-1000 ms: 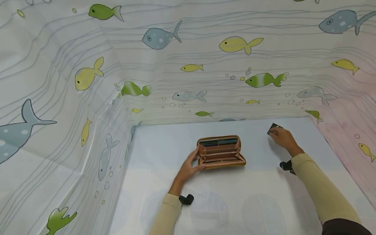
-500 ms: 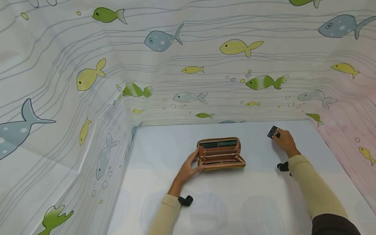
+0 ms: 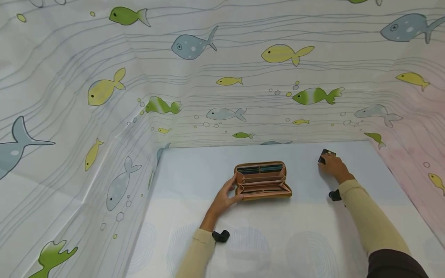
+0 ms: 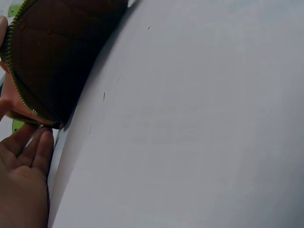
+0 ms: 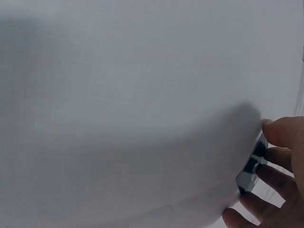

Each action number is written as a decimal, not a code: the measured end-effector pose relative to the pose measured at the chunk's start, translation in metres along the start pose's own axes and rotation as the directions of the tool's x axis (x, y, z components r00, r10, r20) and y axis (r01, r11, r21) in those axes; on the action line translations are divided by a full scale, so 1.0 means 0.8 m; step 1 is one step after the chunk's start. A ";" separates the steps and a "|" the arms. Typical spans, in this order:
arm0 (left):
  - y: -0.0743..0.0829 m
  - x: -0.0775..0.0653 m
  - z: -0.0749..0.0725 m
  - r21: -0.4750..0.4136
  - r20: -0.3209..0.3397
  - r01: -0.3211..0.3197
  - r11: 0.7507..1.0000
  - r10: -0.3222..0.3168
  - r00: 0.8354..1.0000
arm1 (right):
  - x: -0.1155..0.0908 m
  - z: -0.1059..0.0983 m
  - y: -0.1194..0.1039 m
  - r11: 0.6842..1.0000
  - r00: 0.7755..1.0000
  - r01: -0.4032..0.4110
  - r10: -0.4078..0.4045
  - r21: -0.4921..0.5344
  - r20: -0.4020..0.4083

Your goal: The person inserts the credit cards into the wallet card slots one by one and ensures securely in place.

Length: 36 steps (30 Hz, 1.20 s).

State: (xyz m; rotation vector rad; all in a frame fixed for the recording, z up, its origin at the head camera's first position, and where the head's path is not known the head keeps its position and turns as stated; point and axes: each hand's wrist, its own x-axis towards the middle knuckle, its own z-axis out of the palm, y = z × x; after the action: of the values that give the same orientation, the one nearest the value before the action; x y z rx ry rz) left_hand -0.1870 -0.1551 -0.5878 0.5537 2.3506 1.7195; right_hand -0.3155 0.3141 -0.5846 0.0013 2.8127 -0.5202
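Note:
An unzipped brown zip-around wallet (image 3: 262, 179) stands open on the white table, its pinkish-tan lining and pleated pockets showing. Several dark cards (image 3: 271, 168) sit in the slots along its back panel. My left hand (image 3: 220, 199) grips the wallet's left end, thumb at the front corner. The left wrist view shows the wallet's dark quilted outside (image 4: 61, 42) and gold zip teeth, with fingers at its corner. Far to the right, my right hand (image 3: 334, 166) holds a dark card (image 3: 325, 152) above the table. In the right wrist view the thumb and fingers pinch that card (image 5: 251, 166) by its edges.
The table (image 3: 278, 227) has a white cover with faint circle patterns. A fish-printed sheet (image 3: 222, 96) rises along the back and left side, and a pinkish one (image 3: 424, 146) runs along the right. Each wrist carries a small black camera (image 3: 221, 236).
My right hand has moved slightly and shifted its fingers on the card, which turned more into view and then became partly covered again. The left hand and wallet have stayed in place.

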 end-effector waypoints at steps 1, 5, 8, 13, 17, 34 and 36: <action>0.000 0.000 0.000 0.000 0.000 0.002 1.000 -0.002 1.000 | -0.001 -0.001 0.000 1.000 1.000 0.003 -0.003 -0.002 -0.004; 0.000 -0.001 0.000 -0.004 0.011 0.011 1.000 -0.011 1.000 | -0.003 -0.001 0.001 1.000 1.000 0.004 -0.004 0.003 -0.023; -0.001 -0.001 0.000 -0.003 0.022 0.023 1.000 -0.023 0.999 | -0.006 0.001 0.000 1.000 0.999 0.004 -0.004 -0.001 -0.039; -0.037 0.005 0.007 0.009 -0.015 0.023 1.000 -0.023 1.000 | -0.010 0.004 -0.004 1.000 0.998 -0.005 0.005 0.000 -0.061; -0.052 0.008 0.008 0.025 -0.036 0.001 1.000 0.000 0.999 | -0.011 0.004 -0.007 0.999 0.996 -0.017 0.020 0.035 -0.089; -0.002 0.002 0.000 0.046 0.013 -0.070 0.996 0.070 0.997 | -0.011 0.007 0.008 0.991 0.983 -0.111 0.121 0.079 -0.139; 0.001 0.002 -0.001 0.046 0.014 -0.064 0.997 0.063 0.998 | -0.012 0.005 0.010 0.979 0.977 -0.153 0.170 0.136 -0.125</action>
State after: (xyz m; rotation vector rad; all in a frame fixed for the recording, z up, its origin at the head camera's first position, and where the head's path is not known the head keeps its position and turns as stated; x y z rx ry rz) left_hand -0.1888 -0.1549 -0.5869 0.6515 2.3942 1.6865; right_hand -0.3046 0.3209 -0.5882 0.3002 2.8718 -0.6800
